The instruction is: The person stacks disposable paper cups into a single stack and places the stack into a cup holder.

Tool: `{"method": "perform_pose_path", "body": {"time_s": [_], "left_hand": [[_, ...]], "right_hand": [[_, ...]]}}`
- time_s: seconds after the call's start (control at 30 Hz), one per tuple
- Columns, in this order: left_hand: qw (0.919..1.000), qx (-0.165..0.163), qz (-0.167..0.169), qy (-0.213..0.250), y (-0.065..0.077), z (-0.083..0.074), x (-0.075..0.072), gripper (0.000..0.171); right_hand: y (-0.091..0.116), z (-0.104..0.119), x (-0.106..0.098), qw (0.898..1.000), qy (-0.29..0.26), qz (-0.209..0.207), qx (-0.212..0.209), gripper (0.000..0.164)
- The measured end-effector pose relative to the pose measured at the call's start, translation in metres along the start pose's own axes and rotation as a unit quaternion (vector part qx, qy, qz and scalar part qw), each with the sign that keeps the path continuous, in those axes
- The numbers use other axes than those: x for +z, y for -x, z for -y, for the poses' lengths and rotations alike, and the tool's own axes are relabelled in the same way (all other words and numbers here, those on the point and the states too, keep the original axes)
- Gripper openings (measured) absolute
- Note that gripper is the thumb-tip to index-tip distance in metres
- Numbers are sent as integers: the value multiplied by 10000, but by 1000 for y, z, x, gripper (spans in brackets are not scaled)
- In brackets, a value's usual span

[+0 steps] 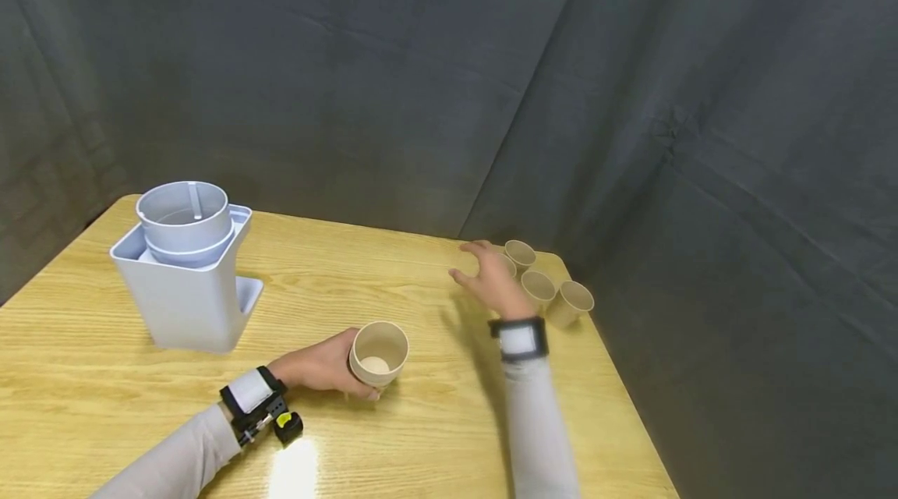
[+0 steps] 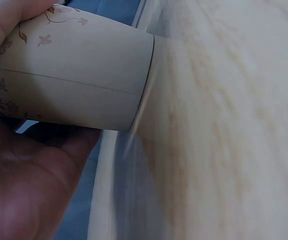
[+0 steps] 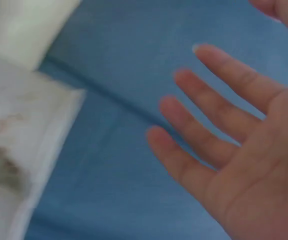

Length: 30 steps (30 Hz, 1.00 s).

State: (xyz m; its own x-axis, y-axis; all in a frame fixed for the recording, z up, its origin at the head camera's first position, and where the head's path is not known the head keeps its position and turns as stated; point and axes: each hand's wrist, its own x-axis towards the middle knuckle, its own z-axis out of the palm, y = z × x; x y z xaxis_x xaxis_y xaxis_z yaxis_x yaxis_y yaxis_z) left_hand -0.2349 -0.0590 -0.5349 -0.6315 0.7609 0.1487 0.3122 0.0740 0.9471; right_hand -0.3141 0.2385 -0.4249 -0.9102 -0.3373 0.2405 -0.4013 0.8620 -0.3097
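Note:
My left hand (image 1: 326,365) grips a beige paper cup (image 1: 380,355) over the table's front middle, its open mouth facing up. In the left wrist view, brown floral print shows on the side of this paper cup (image 2: 78,70), with its base right at the wooden surface. My right hand (image 1: 494,281) is over the far right of the table, beside several more beige paper cups (image 1: 539,286). Its fingers are spread and hold nothing; the right wrist view shows the bare palm (image 3: 264,165), with a blurred printed cup (image 3: 23,145) to its left. My right hand partly hides one cup.
A pale box-shaped appliance (image 1: 189,304) with a round open-topped container (image 1: 184,230) set in it stands at the left of the wooden table (image 1: 421,444). Dark grey curtains (image 1: 351,93) hang behind the table and along its right side.

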Motion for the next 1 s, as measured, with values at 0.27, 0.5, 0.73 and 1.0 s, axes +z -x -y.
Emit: {"method": "perform_pose_path", "body": {"time_s": [0.27,0.5,0.73,1.0], "left_hand": [[10000,-72,-13,47,0,0,2,74],[9999,-107,-35,15,-1,-1,4,75],[9999,-93,-50,-48,-1,-3,3,74],[9999,-160,-59,5,-2,-4,6,76]], "right_hand": [[-5,-44,22,9957,429,242,789,69],[-5,-64,32,9893,535,533,1251,80],[-6,-60,33,9902,600,583,1115,75],[-3,-53,31,9941,422,412,908,55]]}}
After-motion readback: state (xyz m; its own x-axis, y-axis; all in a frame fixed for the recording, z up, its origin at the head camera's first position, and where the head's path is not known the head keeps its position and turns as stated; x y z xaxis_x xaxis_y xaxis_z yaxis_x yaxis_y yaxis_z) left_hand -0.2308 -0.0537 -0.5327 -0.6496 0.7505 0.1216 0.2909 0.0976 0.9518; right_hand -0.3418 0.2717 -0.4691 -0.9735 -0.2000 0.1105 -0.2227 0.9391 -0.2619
